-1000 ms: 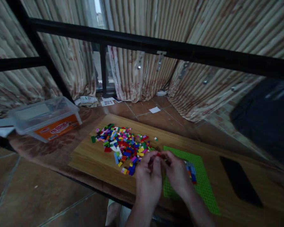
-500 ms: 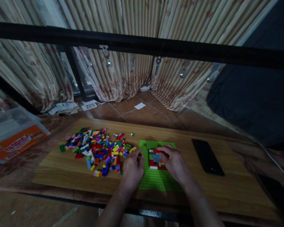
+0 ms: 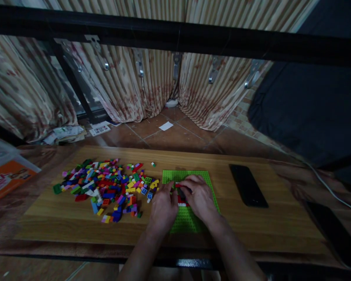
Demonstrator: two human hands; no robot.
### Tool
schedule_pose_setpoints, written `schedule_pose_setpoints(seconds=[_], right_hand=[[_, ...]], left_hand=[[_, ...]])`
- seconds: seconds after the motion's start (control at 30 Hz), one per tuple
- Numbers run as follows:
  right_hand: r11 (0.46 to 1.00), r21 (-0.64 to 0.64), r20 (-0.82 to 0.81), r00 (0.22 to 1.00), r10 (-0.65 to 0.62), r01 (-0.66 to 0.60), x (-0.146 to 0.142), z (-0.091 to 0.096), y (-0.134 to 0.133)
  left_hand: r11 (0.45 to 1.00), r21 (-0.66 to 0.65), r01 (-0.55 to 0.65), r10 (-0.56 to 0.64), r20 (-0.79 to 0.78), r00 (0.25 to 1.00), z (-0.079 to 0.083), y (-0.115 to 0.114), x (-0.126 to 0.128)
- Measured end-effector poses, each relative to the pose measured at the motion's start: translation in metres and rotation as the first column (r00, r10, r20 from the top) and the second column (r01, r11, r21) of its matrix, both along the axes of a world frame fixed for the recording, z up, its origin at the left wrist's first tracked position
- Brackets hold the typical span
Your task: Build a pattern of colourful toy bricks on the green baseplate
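A green studded baseplate (image 3: 169, 176) lies on a wooden board (image 3: 61, 210). Both my hands rest on it, over a small block of red and mixed-colour bricks (image 3: 181, 201) that they mostly hide. My left hand (image 3: 163, 205) is curled at the block's left edge, its fingertips touching the bricks. My right hand (image 3: 199, 197) lies over the block with its fingers bent down onto it. A heap of loose bricks in many colours (image 3: 105, 187) spreads over the board to the left of the plate.
A black phone (image 3: 247, 190) lies on the board right of the plate. An orange-labelled clear plastic box (image 3: 6, 177) stands at the far left. A black rail (image 3: 175, 37), curtains and tiled floor lie beyond. A white cable (image 3: 336, 191) runs at the right.
The view has swung right and down. My hands went from pinching a brick above the plate to pressing on the brick block; the left hand has closed in from the plate's edge.
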State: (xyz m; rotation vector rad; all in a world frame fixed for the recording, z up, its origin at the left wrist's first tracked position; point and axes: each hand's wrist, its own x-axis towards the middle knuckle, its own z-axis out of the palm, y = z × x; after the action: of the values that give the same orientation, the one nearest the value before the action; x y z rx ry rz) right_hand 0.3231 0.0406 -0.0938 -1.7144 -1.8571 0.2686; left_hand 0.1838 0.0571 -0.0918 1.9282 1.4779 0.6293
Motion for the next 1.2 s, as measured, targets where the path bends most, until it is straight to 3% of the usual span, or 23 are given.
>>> schedule_pose_setpoints(seconds=[0.27, 0.47, 0.6, 0.9, 1.2], right_hand=[[0.998, 0.009, 0.005, 0.998, -0.059, 0.059, -0.002, -0.003, 0.002], [0.982, 0.021, -0.154, 0.971, -0.181, 0.186, 0.016, -0.005, 0.001], [0.954, -0.06, -0.261, 0.918, -0.298, 0.293, 0.026, -0.011, 0.003], [0.952, -0.117, -0.226, 0.926, -0.303, 0.283, 0.011, -0.017, 0.007], [0.935, -0.162, -0.354, 0.866, -0.354, 0.317, 0.009, -0.022, 0.014]], left_hand=[[0.999, 0.014, 0.043, -0.04, -0.132, 0.99, -0.002, -0.003, 0.001], [0.998, -0.009, 0.059, -0.059, -0.214, 0.975, 0.001, -0.006, 0.004], [0.998, -0.001, 0.067, -0.066, -0.24, 0.969, 0.001, -0.006, 0.005], [0.997, 0.014, 0.079, -0.073, -0.251, 0.965, -0.001, -0.006, 0.006], [0.996, 0.04, 0.077, -0.06, -0.328, 0.943, -0.002, -0.007, 0.01]])
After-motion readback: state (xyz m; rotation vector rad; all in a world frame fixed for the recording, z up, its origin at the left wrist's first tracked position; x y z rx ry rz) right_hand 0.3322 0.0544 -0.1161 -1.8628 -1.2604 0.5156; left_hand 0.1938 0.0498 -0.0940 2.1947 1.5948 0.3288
